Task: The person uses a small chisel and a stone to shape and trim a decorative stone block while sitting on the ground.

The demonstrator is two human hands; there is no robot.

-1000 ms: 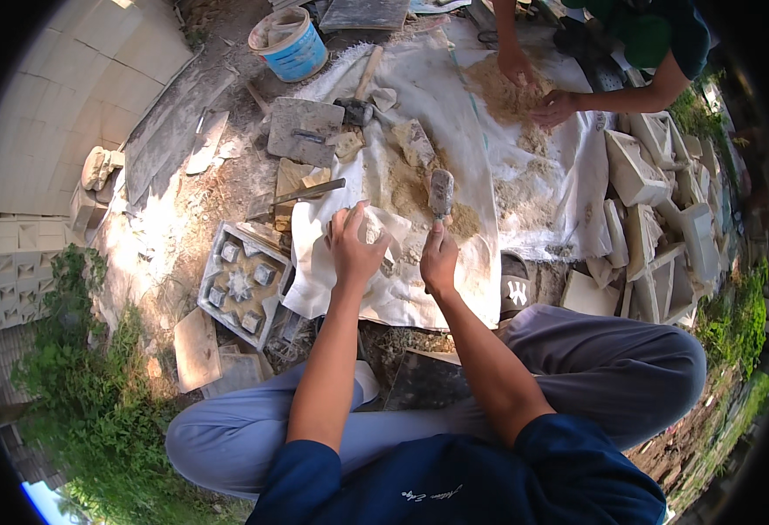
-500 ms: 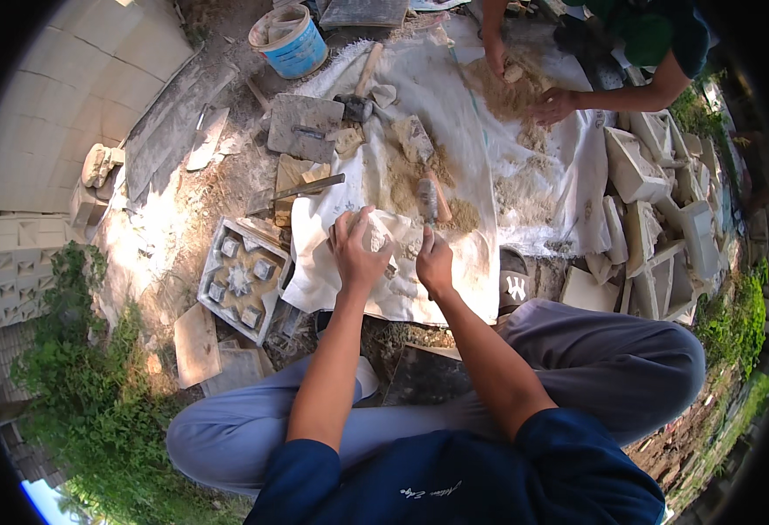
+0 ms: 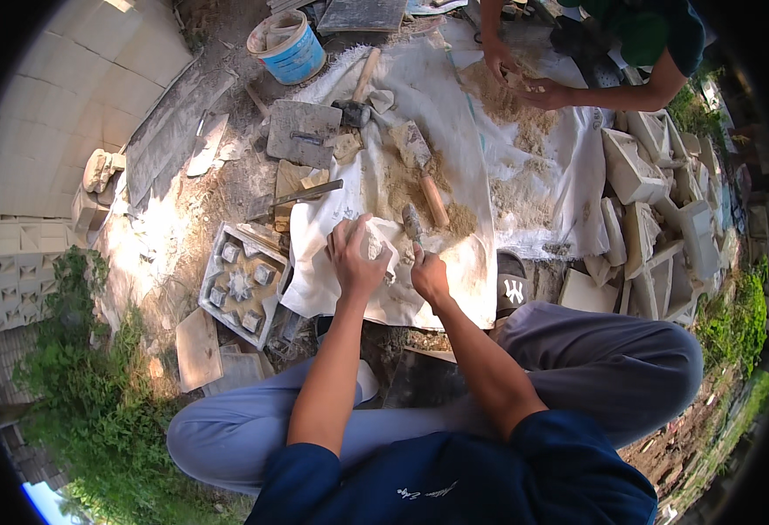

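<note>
My left hand (image 3: pixel 355 260) is closed around the side of a pale, chalky block (image 3: pixel 382 247), steadying it over the white sheet (image 3: pixel 314 289). In my right hand (image 3: pixel 429 278) is a short tool with a narrow grey-brown head (image 3: pixel 412 223), its kind unclear. The tool's head points away from me, just right of the block, and my fingers hide most of its handle. Beyond it a trowel (image 3: pixel 414 145) with a wooden handle lies on the sheet beside some sand (image 3: pixel 463 219).
A mallet (image 3: pixel 354 111), a square plastering float (image 3: pixel 304 133) and a metal bar (image 3: pixel 310 191) lie ahead. At left sits a patterned mould (image 3: pixel 242 284). A blue bucket (image 3: pixel 288 52) stands far left. Pale castings (image 3: pixel 638 179) are piled right. Another person's hands (image 3: pixel 542 93) work over sand.
My right hand has shifted slightly down and left, and the tool's head has tilted left, closer to the block. My left hand stays nearly in place. The other person's hands have come together.
</note>
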